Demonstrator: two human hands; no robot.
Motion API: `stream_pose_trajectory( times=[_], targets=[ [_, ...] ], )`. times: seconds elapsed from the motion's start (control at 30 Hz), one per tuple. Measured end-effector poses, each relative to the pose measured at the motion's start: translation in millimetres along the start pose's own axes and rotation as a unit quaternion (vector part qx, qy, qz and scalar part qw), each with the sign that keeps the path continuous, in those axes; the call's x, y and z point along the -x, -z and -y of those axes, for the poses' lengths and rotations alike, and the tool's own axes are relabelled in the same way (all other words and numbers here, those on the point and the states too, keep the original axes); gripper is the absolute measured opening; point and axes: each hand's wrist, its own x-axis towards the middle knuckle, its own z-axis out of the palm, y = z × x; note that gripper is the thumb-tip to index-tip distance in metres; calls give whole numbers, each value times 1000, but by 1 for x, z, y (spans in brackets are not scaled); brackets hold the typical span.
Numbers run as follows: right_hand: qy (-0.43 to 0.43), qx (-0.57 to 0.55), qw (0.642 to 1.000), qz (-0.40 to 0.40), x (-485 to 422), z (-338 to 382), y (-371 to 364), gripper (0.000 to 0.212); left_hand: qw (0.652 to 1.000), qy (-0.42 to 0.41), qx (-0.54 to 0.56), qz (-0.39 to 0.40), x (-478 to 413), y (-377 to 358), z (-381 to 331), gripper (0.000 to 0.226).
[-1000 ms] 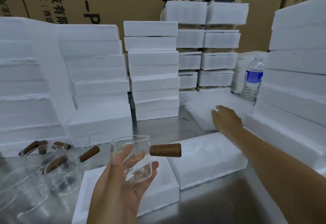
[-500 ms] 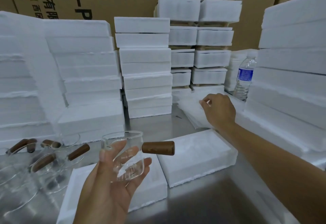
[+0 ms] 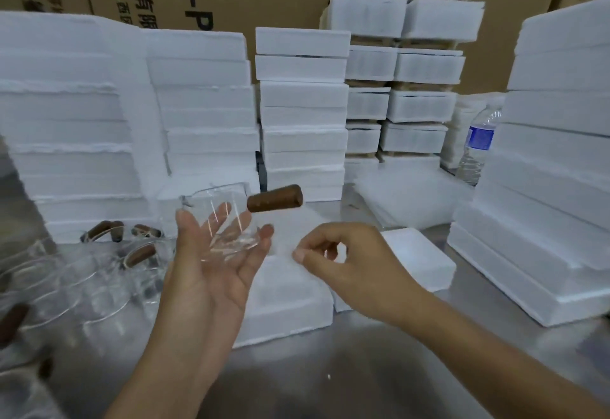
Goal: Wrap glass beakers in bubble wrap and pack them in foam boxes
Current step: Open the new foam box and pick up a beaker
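My left hand point(image 3: 211, 280) is raised palm up and cradles a clear glass beaker point(image 3: 227, 220) between fingers and thumb. The beaker's brown wooden handle point(image 3: 274, 198) points right. Just to its right, my right hand point(image 3: 350, 263) pinches the edge of a thin white wrap sheet point(image 3: 284, 230), which is blurred. An open foam box point(image 3: 290, 303) lies on the metal table under both hands, with a foam lid point(image 3: 425, 263) beside it. A pile of wrap sheets point(image 3: 412, 197) lies behind.
Several more glass beakers with wooden handles point(image 3: 109, 270) crowd the table at the left. Stacks of white foam boxes point(image 3: 302, 114) wall in the left, back and right point(image 3: 558, 154). A water bottle point(image 3: 478, 144) stands at the back right. Cardboard cartons rise behind.
My right hand has come back from the pile of sheets toward the beaker, now pinching a sheet. My left hand has lifted the beaker slightly higher.
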Motion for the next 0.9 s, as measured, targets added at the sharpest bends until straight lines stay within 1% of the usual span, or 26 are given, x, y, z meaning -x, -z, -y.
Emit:
stream_pose_trajectory(
  times=[0.07,0.13,0.23,0.3,0.37,0.43,0.5,0.57,0.67,0.73,0.83,0.9],
  targets=[
    [-15,2,1000,27,11,1,-20,6,1000,-4,19,0,0,3,-6,61],
    [-22,17,998,56,17,2,-35,8,1000,-5,15,-6,2,5,-7,61],
    [-7,77,991,108,22,3,-44,20,1000,1,-2,-14,5,6,-6,61],
    [12,82,990,112,25,0,-42,27,1000,7,-17,-16,6,7,-4,62],
    [5,24,998,63,29,-5,-35,28,999,9,-37,-20,6,8,-2,66],
    [-7,-36,999,-28,30,-11,-24,29,998,1,-64,-19,6,10,2,65],
    [-16,-81,990,-111,29,-18,-13,36,994,-13,-109,-13,6,12,6,60],
    [-22,-104,984,-146,28,-23,-5,38,986,-26,-162,-1,6,12,10,57],
    [-12,-142,983,-119,29,-26,1,28,971,-38,-234,12,9,8,18,61],
    [-15,-172,982,-76,29,-27,3,30,959,-45,-277,32,12,6,23,57],
    [-3,-148,989,-12,28,-29,3,22,947,-46,-315,52,15,3,27,57],
    [4,-122,992,9,27,-31,3,21,936,-50,-343,56,16,3,29,60]
  ],
)
